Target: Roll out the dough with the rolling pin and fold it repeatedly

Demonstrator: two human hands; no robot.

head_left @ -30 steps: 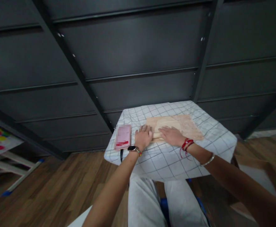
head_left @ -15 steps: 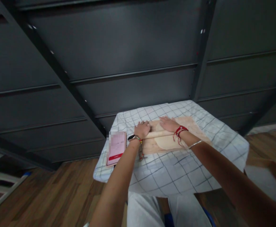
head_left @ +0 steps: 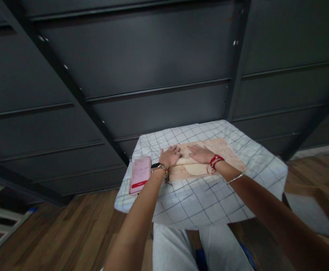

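A wooden board (head_left: 229,156) lies on a small table covered with a checked cloth (head_left: 204,199). A thin rolling pin (head_left: 187,161) rests across the board, over a flat pale sheet of dough (head_left: 196,170). My left hand (head_left: 169,156) lies flat on the pin's left end, fingers stretched out. My right hand (head_left: 200,153) presses flat on the pin's middle, fingers also extended. A watch sits on my left wrist and red threads with a bangle on my right.
A pink phone (head_left: 140,174) lies on the cloth at the table's left edge, beside my left wrist. Dark metal panels (head_left: 159,75) rise close behind the table. Wooden floor (head_left: 54,226) surrounds it; a white frame (head_left: 0,222) stands at far left.
Both hands pushed the rolling pin away from me along the board, from its near edge toward the far side, uncovering the dough behind it. The camera view shifted slightly.
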